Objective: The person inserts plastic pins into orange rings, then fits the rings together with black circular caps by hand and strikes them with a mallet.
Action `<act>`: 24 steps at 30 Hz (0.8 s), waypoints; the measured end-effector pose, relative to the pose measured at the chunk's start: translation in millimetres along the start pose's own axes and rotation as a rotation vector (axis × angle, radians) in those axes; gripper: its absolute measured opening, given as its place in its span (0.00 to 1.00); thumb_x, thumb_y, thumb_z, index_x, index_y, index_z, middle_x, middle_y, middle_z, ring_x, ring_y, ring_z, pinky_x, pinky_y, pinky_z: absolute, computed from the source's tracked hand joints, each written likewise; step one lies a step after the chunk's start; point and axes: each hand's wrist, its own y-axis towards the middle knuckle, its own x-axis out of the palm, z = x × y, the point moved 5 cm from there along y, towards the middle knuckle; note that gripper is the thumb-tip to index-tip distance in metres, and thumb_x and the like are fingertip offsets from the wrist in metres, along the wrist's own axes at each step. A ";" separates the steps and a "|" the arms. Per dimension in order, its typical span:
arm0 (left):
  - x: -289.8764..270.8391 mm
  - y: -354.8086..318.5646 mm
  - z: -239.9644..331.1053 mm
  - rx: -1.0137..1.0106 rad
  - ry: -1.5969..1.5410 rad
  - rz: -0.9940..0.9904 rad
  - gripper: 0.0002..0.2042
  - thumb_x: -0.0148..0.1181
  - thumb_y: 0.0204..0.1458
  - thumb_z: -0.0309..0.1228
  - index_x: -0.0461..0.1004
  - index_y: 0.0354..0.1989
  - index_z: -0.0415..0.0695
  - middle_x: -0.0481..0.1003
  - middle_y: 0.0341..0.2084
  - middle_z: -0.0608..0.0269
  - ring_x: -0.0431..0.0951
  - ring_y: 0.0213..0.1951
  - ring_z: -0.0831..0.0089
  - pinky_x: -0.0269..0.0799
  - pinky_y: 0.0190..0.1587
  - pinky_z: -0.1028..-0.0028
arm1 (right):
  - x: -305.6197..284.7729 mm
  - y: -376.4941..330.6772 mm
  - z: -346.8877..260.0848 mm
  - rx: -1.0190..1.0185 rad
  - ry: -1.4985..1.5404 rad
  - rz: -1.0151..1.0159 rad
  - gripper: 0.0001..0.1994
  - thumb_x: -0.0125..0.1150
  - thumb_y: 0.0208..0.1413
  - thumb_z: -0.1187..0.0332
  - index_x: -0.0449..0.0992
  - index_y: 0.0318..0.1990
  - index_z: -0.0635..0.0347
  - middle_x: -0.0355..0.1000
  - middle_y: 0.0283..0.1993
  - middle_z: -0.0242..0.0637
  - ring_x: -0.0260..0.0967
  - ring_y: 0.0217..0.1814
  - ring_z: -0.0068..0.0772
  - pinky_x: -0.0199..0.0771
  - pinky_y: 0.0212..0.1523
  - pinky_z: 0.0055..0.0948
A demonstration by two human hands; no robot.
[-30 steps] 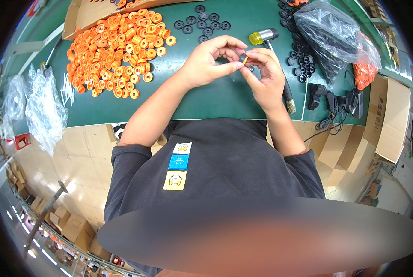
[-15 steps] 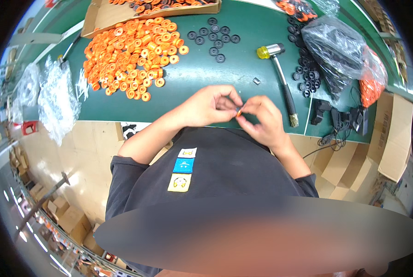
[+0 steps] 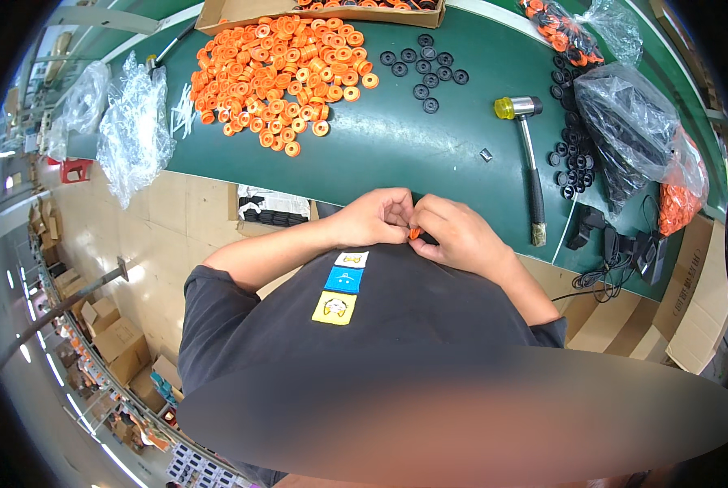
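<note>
My left hand [image 3: 380,218] and my right hand [image 3: 459,234] meet in front of my shirt, just off the table's near edge. Their fingers are pinched together around a small orange wheel-like piece [image 3: 414,233]. Most of that piece is covered by the fingertips, so its full shape is hidden. Beyond my hands, to the left, a large heap of orange wheels [image 3: 286,77] lies on the green table [image 3: 396,150]. Several black wheels [image 3: 430,80] lie flat in a loose group at the middle back.
A mallet [image 3: 530,167] with a yellow-and-black head lies at the right, beside more black wheels [image 3: 573,159] and a bag of black parts [image 3: 628,114]. A small metallic bit [image 3: 486,154] sits nearer the middle. Black cables [image 3: 604,272] hang over the front right edge. Clear plastic [image 3: 132,130] drapes at left.
Both hands have come back toward my body, off the table edge, still pinching the orange piece. The whole view has shifted, so the table's things appear farther right.
</note>
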 end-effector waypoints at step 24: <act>1.7 -4.2 -7.1 0.150 -0.072 0.115 0.13 0.54 0.48 0.13 0.64 0.41 0.40 0.73 0.36 0.63 0.77 0.42 0.78 0.74 0.45 0.76 | 3.1 4.3 1.6 -0.006 -0.042 0.089 0.13 0.68 0.41 0.74 0.70 0.34 0.62 0.66 0.36 0.40 0.69 0.37 0.46 0.72 0.37 0.42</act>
